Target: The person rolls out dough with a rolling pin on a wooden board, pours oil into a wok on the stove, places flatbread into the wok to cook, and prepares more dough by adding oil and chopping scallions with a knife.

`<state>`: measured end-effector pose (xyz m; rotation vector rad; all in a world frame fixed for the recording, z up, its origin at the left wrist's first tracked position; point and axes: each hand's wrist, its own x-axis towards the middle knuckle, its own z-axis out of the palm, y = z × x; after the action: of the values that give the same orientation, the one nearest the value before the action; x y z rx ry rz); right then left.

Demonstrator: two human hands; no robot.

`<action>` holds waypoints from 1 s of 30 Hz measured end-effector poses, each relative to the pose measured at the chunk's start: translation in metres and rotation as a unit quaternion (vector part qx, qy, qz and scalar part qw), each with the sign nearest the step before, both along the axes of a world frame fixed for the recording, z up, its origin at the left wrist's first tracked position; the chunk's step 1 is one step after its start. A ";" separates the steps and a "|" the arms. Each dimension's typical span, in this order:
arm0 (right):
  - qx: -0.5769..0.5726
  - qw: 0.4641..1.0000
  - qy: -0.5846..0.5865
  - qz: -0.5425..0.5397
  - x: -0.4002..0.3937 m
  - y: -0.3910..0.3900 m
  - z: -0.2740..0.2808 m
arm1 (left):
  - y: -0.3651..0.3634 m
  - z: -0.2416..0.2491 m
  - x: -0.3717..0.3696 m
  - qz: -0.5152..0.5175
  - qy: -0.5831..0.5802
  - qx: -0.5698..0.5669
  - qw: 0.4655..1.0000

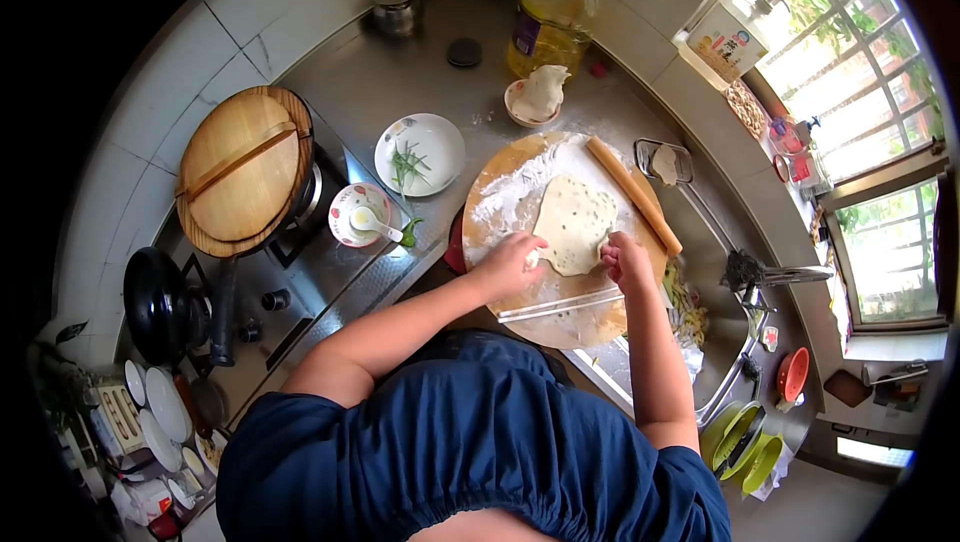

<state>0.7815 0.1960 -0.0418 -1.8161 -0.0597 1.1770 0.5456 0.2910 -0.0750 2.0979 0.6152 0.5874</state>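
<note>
A flat, green-flecked sheet of dough point(574, 222) lies on a floured round wooden board point(500, 167). My left hand point(508, 264) pinches the dough's lower left edge, its fingers closed. At the lower right edge, my right hand point(626, 260) also grips the dough between closed fingers. A wooden rolling pin point(636, 196) rests slantwise on the board's right side. Nearer my body, a pair of pale chopsticks point(560, 306) lies across the board. Just beyond the board, a small bowl point(518, 102) has a pale lump point(543, 92) in it.
Left of the board are a plate with green sprigs point(440, 157) and a bowl with a spoon point(346, 229). Farther left, a wooden-lidded pan point(245, 172) sits on the stove. An oil jug point(552, 22) stands behind; the sink point(715, 282) is at the right.
</note>
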 end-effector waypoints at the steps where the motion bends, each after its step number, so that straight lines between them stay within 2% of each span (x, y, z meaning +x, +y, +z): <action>1: -0.043 0.997 -0.038 0.044 0.001 0.001 -0.002 | -0.002 0.000 0.002 -0.033 0.019 -0.009 0.999; 2: -0.043 0.997 -0.038 0.047 -0.001 0.002 -0.004 | -0.004 0.000 0.005 -0.066 0.037 -0.018 0.997; 3: -0.086 0.973 -0.188 0.104 -0.008 0.002 -0.003 | -0.007 -0.002 0.006 -0.066 0.023 0.011 0.997; 4: -0.126 0.921 -0.333 0.156 -0.013 0.002 -0.003 | -0.009 -0.004 0.006 -0.066 0.023 0.011 0.998; 5: -0.133 0.902 -0.378 0.158 -0.015 0.003 -0.004 | -0.010 -0.006 0.007 -0.090 0.041 0.019 0.995; 8: -0.106 0.886 -0.431 0.132 -0.013 0.003 -0.023 | -0.010 -0.004 0.008 -0.130 0.047 0.030 0.990; 10: -0.111 0.886 -0.435 0.117 -0.024 0.005 -0.016 | -0.009 -0.003 0.008 -0.147 0.038 0.031 0.988; 12: -0.009 0.926 -0.375 0.028 -0.024 0.006 -0.027 | -0.002 0.000 0.012 -0.138 0.067 -0.001 0.988; 13: 0.012 0.957 -0.289 -0.012 -0.022 0.007 -0.029 | 0.002 0.003 0.014 -0.100 0.055 0.011 0.993; 14: 0.009 0.957 -0.289 -0.017 -0.020 0.008 -0.031 | 0.008 0.004 0.017 -0.106 0.055 0.010 0.993; 16: 0.038 0.987 -0.139 -0.075 -0.024 0.013 -0.022 | 0.023 0.007 0.022 -0.024 0.039 -0.025 0.999; 17: 0.042 0.991 -0.080 -0.102 -0.026 0.014 -0.016 | 0.029 0.009 0.025 -0.034 0.046 -0.043 0.997; 22: 0.084 0.990 0.011 -0.114 -0.021 0.017 -0.018 | 0.017 0.022 0.042 -0.085 0.073 -0.058 0.992; 24: 0.111 0.986 0.038 -0.117 -0.021 0.022 -0.011 | -0.002 0.027 0.048 -0.020 0.130 0.071 0.989; 28: 0.184 0.973 0.075 -0.114 -0.030 0.045 0.012 | -0.008 0.030 0.065 0.053 0.195 0.059 0.978; 29: 0.206 0.970 0.075 -0.105 -0.031 0.051 0.016 | -0.007 0.025 0.068 0.114 0.119 0.113 0.980; 30: 0.229 0.966 0.075 -0.096 -0.030 0.056 0.020 | 0.001 0.022 0.069 0.113 0.119 0.113 0.980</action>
<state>0.7510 0.2519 -0.0223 -1.2950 -0.0612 1.0567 0.6141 0.2917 -0.0533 2.3504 0.9713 0.5567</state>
